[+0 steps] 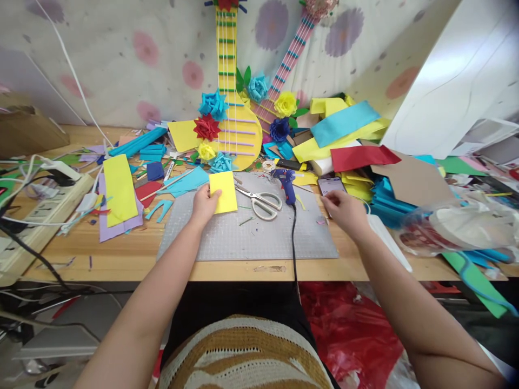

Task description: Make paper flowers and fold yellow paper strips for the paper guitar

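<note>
My left hand is closed on a small yellow paper rectangle, thumb on top, over the grey cutting mat. Just right of the paper lie open scissors with pale handles. A blue glue gun rests further right, its black cord running off the table's front edge. At the lower edge of a lit phone is my right hand, its fingers bent and drawn together. Whether it touches the phone or pinches something small, I cannot make out.
Behind the mat stand a yellow paper lute with paper flowers and a pink one. Coloured sheets pile up at right, near a plastic bag. A power strip with cables lies at left, beside yellow felt-like strips.
</note>
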Available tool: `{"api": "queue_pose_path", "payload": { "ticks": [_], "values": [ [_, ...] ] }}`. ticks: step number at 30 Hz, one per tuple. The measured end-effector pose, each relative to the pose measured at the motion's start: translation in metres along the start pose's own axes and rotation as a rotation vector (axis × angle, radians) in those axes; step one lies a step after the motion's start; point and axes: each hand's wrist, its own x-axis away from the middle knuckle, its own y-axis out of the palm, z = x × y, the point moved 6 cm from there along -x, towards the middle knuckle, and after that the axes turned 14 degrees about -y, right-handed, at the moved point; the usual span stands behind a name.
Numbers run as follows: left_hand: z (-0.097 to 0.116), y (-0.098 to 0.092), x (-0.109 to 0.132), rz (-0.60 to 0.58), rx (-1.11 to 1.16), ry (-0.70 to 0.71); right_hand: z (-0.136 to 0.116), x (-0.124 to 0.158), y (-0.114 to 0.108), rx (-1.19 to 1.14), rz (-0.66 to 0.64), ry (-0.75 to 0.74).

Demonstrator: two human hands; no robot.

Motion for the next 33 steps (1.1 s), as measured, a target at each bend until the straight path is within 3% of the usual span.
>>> {"api": "queue_pose_path", "payload": {
  "ticks": [5,9,17,27,33],
  "values": [
    [-0.005,-0.007,-0.010,0.034,-0.019,0.033,0.056,0.001,-0.021,0.338,0.030,-0.015],
    [-0.004,-0.008,-0.009,0.049,-0.060,0.047,0.074,0.013,-0.014,0.483,0.013,-0.046],
    [0.003,-0.007,-0.001,0.069,-0.056,0.025,0.077,0.023,-0.003,0.516,-0.025,-0.048],
    [0.002,-0.008,-0.003,0.068,-0.067,0.057,0.072,0.024,-0.007,0.552,-0.084,-0.046],
    [0.001,-0.008,-0.004,0.064,-0.077,0.050,0.069,0.025,-0.010,0.548,-0.051,-0.079]
  ]
}}
